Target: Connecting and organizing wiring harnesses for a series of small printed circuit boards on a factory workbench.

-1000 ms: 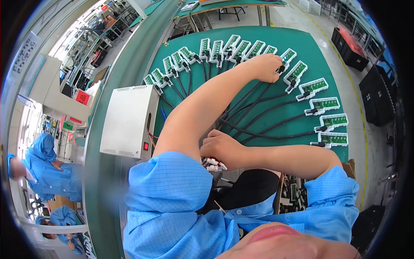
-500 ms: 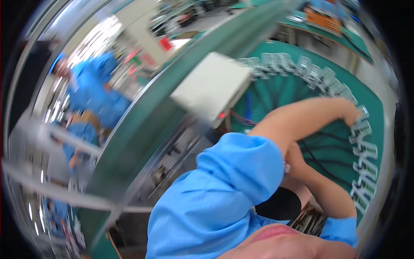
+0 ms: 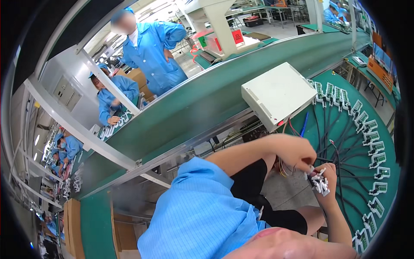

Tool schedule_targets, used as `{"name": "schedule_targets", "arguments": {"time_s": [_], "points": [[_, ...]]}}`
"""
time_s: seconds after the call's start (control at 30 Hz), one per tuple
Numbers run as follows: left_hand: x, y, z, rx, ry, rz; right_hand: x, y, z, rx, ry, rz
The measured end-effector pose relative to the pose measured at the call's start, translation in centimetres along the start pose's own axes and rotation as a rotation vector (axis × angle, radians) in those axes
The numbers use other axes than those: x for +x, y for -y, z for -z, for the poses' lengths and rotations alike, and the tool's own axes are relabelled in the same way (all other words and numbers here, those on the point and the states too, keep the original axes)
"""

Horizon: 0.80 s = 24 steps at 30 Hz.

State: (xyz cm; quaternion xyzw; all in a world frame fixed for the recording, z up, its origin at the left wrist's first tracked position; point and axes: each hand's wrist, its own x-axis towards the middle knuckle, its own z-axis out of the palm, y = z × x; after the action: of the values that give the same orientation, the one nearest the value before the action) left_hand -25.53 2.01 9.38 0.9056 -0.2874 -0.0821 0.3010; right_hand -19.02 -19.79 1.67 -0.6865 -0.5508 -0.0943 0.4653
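Note:
My right hand [image 3: 327, 175] is closed around a bunch of small white plug connectors [image 3: 320, 184], held over the near edge of the green table. Against that bunch, my left hand [image 3: 302, 156] pinches a small end piece [image 3: 310, 169] whose kind I cannot make out. Black cables [image 3: 340, 162] fan out over the table beside my right hand. Their outer ends run to a curved row of white-framed green circuit boards [image 3: 377, 159] along the table's far and right rim. A loose cable end with a small plug [image 3: 332, 141] lies among the cables.
A cream metal box [image 3: 280, 95] stands on the bench ledge, with thin wires [image 3: 282, 166] hanging below it. Near it lies a blue pen-like stick [image 3: 305, 124]. A long green conveyor [image 3: 194, 114] and a white frame post [image 3: 82, 125] are at left. Co-workers in blue [image 3: 151, 54] are beyond.
My left hand has come back from the boards at the table's right rim to my right hand. The view has swung, and the co-workers appear farther right.

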Motion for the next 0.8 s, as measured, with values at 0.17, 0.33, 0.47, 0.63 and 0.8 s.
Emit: {"name": "schedule_targets", "arguments": {"time_s": [0.17, 0.33, 0.47, 0.63, 0.8], "points": [[-1.0, 0.9, -4.5, -0.328, -0.329, 0.062, -0.3, -0.7, -0.6, 0.019, -0.011, -0.034], [-1.0, 1.1, -5.9, -0.513, -0.353, 0.125, -0.2, -0.6, -0.2, 0.000, 0.030, -0.034], [-0.8, 1.5, -7.3, -0.660, -0.469, 0.096, 0.1, -0.2, -0.2, -0.005, 0.037, -0.038], [0.0, 2.1, -7.5, -0.745, -0.521, 0.177, -0.3, -0.3, 0.4, 0.023, -0.055, -0.114], [-1.0, 2.8, -7.7, -0.872, -0.593, 0.283, 0.3, -0.3, 0.4, -0.001, -0.136, -0.011]]}}
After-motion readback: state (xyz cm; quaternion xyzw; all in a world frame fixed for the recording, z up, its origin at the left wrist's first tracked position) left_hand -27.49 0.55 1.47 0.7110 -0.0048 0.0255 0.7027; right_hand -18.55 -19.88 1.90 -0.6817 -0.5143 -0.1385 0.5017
